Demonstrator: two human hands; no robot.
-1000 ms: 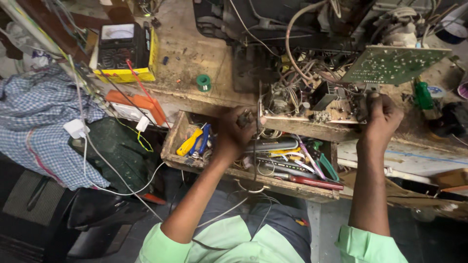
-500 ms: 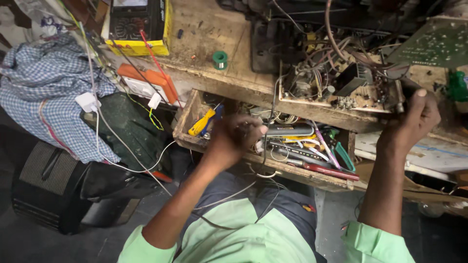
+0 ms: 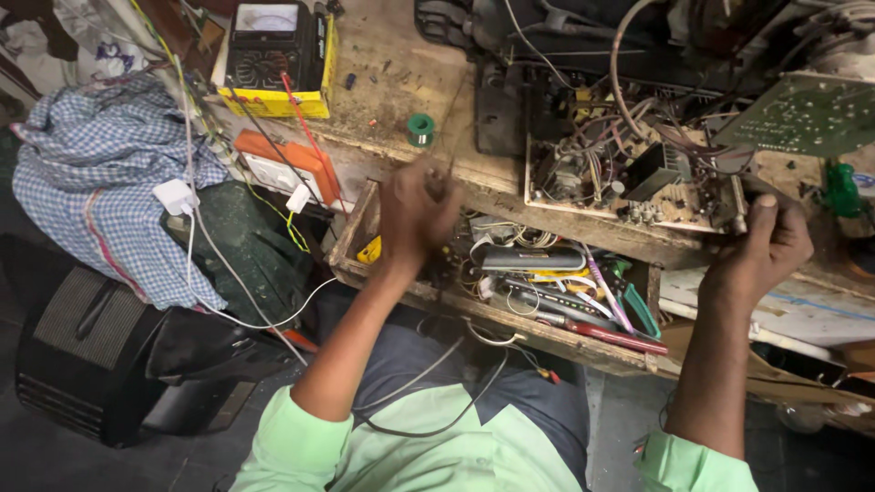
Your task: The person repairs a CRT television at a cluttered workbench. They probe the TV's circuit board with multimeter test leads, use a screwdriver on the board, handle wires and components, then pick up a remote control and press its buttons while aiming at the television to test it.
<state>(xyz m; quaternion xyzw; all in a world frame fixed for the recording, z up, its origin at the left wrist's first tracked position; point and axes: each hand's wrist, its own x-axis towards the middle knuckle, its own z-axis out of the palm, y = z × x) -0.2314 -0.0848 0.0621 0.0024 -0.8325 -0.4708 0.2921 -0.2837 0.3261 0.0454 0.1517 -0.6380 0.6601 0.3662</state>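
Wooden drawer [image 3: 510, 314] beneath left hand [image 3: 415, 214]

two hands [image 3: 415, 214], two circuit boards [image 3: 629, 182], one multimeter [image 3: 273, 55]

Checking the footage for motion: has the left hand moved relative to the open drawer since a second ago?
Yes. The left hand has lifted from inside the drawer toward the bench edge, nearer the green spool.

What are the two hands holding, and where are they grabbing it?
The right hand grips the circuit board chassis at its right corner. The left hand is blurred above the open drawer; its hold cannot be told.
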